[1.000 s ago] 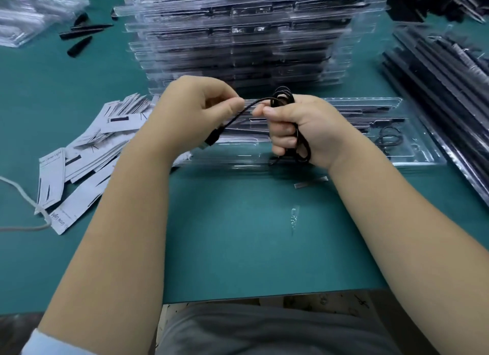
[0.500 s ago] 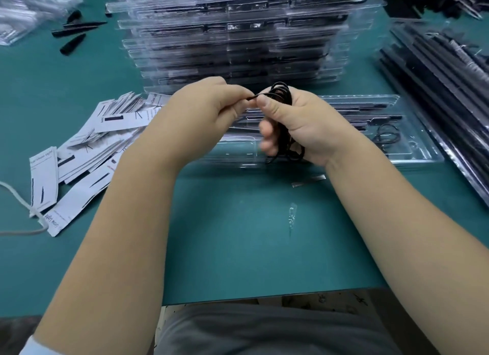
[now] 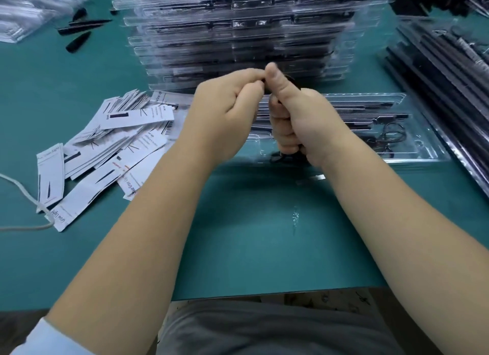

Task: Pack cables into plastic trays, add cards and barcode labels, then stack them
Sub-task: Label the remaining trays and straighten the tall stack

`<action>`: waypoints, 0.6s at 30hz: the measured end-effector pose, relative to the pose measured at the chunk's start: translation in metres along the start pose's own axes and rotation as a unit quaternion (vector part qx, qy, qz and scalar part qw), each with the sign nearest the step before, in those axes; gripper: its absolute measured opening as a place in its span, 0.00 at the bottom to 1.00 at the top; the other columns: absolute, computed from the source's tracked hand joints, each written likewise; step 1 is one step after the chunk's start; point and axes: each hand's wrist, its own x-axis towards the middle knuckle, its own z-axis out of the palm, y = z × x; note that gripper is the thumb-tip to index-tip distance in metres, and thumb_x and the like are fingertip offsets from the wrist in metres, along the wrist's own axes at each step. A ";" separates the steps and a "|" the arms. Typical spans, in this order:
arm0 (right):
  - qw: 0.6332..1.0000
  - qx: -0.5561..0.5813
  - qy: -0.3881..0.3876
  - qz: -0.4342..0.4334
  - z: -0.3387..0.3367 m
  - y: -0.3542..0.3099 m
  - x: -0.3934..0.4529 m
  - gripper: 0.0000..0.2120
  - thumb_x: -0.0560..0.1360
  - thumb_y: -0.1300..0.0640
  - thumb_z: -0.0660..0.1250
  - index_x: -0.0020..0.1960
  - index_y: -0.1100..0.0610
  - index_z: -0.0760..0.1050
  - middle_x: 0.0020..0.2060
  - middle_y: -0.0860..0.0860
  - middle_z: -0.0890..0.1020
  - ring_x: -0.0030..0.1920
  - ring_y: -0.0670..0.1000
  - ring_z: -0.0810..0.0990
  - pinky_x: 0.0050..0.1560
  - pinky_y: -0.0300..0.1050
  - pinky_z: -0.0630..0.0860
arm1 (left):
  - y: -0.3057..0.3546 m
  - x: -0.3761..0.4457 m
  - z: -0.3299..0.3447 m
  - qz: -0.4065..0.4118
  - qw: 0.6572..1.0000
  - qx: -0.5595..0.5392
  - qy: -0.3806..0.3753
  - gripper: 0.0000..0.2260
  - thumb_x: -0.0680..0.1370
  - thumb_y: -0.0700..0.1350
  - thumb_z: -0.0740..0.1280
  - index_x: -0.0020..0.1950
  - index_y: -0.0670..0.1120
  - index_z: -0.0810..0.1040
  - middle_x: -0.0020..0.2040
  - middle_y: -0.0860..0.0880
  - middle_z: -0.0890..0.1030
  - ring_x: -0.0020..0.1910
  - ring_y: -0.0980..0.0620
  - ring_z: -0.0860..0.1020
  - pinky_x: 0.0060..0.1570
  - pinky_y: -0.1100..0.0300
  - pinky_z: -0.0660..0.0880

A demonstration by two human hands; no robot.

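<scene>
1. The right hand (image 3: 304, 121) is curled tight round a coiled black cable (image 3: 284, 157), thumb pointing up; only a dark loop shows below the fist.
2. The left hand (image 3: 225, 111) pinches its fingertips against that thumb. A second ago a stretch of cable ran free between the hands; now they have closed together and that stretch is hidden.
3. Both hands have risen toward 12 o'clock and hover above the open plastic tray (image 3: 423, 153), which lies flat on the green surface (image 3: 251, 235).
4. At 12 o'clock, just behind the hands, stands the stack of filled trays (image 3: 238, 37), unchanged.
5. At 9 o'clock the loose cards (image 3: 111, 148) lie fanned as before.
6. At 2 o'clock another pile of trays (image 3: 444, 63) leans along the edge.
</scene>
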 end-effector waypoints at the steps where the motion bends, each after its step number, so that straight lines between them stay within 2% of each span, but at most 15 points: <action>1: 1.000 0.003 0.016 -0.002 0.001 0.001 0.000 0.28 0.74 0.32 0.56 0.25 0.50 0.56 0.21 0.46 0.57 0.22 0.49 0.55 0.24 0.36 0.56 | 0.002 0.000 0.002 -0.005 1.000 0.007 -0.010 0.14 0.76 0.41 0.56 0.40 0.56 0.77 0.28 0.51 0.73 0.27 0.58 0.67 0.30 0.63 0.66; 3: 0.998 0.043 0.049 -0.007 0.002 0.002 0.000 0.28 0.76 0.34 0.55 0.25 0.51 0.57 0.20 0.47 0.58 0.21 0.49 0.55 0.24 0.36 0.56 | 0.004 0.001 0.005 -0.035 0.998 -0.012 -0.043 0.14 0.75 0.39 0.57 0.43 0.49 0.81 0.30 0.55 0.74 0.30 0.58 0.71 0.32 0.61 0.73; 5: 0.991 0.106 0.080 -0.005 0.001 0.003 0.001 0.27 0.78 0.39 0.57 0.25 0.52 0.59 0.20 0.48 0.59 0.20 0.49 0.54 0.23 0.36 0.56 | 0.004 0.003 0.002 -0.092 0.992 -0.075 -0.048 0.13 0.76 0.39 0.59 0.46 0.50 0.83 0.35 0.52 0.81 0.34 0.56 0.75 0.35 0.57 0.79; 6: 0.987 0.128 0.095 -0.003 0.002 0.003 0.001 0.26 0.78 0.42 0.58 0.25 0.52 0.60 0.20 0.48 0.59 0.20 0.48 0.54 0.23 0.36 0.56 | 0.002 0.004 -0.001 -0.102 0.990 -0.086 -0.041 0.12 0.77 0.39 0.62 0.47 0.52 0.83 0.36 0.49 0.82 0.34 0.56 0.75 0.35 0.59 0.78; 8: 0.982 0.140 0.127 -0.001 0.003 0.003 0.002 0.23 0.77 0.48 0.60 0.26 0.53 0.62 0.19 0.48 0.60 0.20 0.48 0.55 0.23 0.35 0.57 | -0.001 0.003 -0.007 -0.084 0.992 -0.072 -0.063 0.09 0.76 0.40 0.68 0.47 0.54 0.83 0.32 0.53 0.83 0.30 0.60 0.75 0.32 0.65 0.73; 10: 0.978 0.142 0.154 -0.004 0.005 0.003 0.002 0.20 0.76 0.51 0.61 0.27 0.54 0.63 0.19 0.48 0.63 0.19 0.47 0.57 0.23 0.34 0.58 | 0.000 0.001 -0.005 -0.073 0.988 -0.101 -0.095 0.08 0.75 0.38 0.70 0.47 0.51 0.83 0.33 0.54 0.83 0.29 0.58 0.76 0.31 0.62 0.75; 11: 0.976 0.140 0.166 -0.007 0.006 0.003 0.003 0.19 0.76 0.52 0.62 0.28 0.54 0.63 0.19 0.47 0.64 0.19 0.47 0.59 0.23 0.34 0.59 | 0.000 0.000 -0.001 -0.074 0.986 -0.118 -0.088 0.07 0.74 0.38 0.70 0.47 0.50 0.84 0.34 0.52 0.84 0.29 0.55 0.77 0.30 0.59 0.76; 14: 0.974 0.108 0.196 -0.031 0.007 0.006 0.004 0.15 0.73 0.52 0.68 0.32 0.54 0.66 0.21 0.46 0.70 0.21 0.47 0.68 0.23 0.38 0.69 | -0.001 -0.001 0.011 -0.099 0.982 -0.151 -0.051 0.04 0.73 0.37 0.72 0.46 0.45 0.84 0.35 0.49 0.84 0.30 0.52 0.81 0.32 0.59 0.77; 16: 0.974 0.105 0.197 -0.039 0.007 0.010 0.006 0.14 0.72 0.53 0.70 0.32 0.54 0.69 0.24 0.47 0.75 0.26 0.49 0.75 0.31 0.47 0.77 | -0.003 -0.002 0.016 -0.120 0.976 -0.174 -0.050 0.04 0.72 0.36 0.72 0.45 0.43 0.84 0.37 0.47 0.85 0.33 0.51 0.82 0.36 0.59 0.79; 18: 0.975 0.096 0.199 -0.033 0.005 0.012 0.008 0.15 0.74 0.53 0.68 0.30 0.53 0.72 0.25 0.47 0.77 0.28 0.50 0.76 0.34 0.48 0.78 | -0.003 -0.002 0.018 -0.121 0.977 -0.166 -0.048 0.04 0.72 0.37 0.72 0.45 0.44 0.84 0.39 0.46 0.85 0.34 0.48 0.83 0.39 0.55 0.80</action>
